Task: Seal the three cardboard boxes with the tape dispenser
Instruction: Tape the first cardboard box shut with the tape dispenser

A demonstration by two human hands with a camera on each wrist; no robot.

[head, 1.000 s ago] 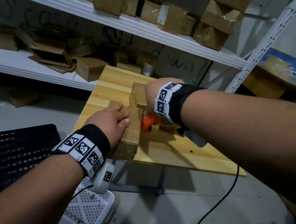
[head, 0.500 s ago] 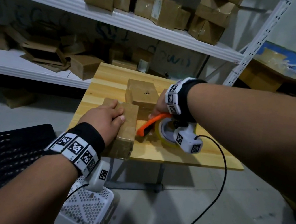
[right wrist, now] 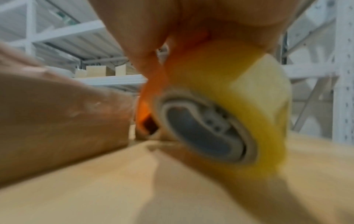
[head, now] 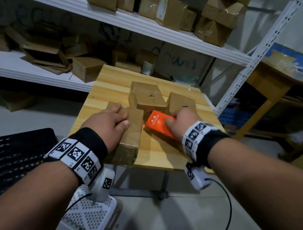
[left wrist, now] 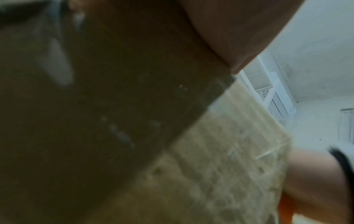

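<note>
A: The tape dispenser [head: 160, 123], where is it sitting right now?

B: It is lying low over the wooden table [head: 111, 89], just right of the near box [head: 131, 129]. The right hand [head: 180, 122] is gripping it from above, fingers curled over its orange body. In the right wrist view the yellow tape roll [right wrist: 226, 97] is showing under the palm, its lower edge down at the tabletop, though the picture is blurring there.

A: And the left hand?

B: The left hand [head: 108, 123] is resting on top of the near box, palm down, fingers bent over the far left edge and the thumb lying flat along the top. It is pressing on the box rather than pinching it. The left wrist view is showing mostly the dark side of that box [left wrist: 114, 113], too blurred for more.

A: Where are the other boxes lying?

B: The middle box [head: 146, 96] is sitting further back near the table's centre, and the far right box [head: 182, 102] is standing just beside it, partly hidden behind the right hand. The near box is hanging slightly over the table's front edge.

A: Anything around the table?

B: White metal shelving [head: 121, 19] is standing behind it, loaded with more cardboard boxes, and a white perforated basket [head: 90, 216] is sitting on the floor below.
</note>
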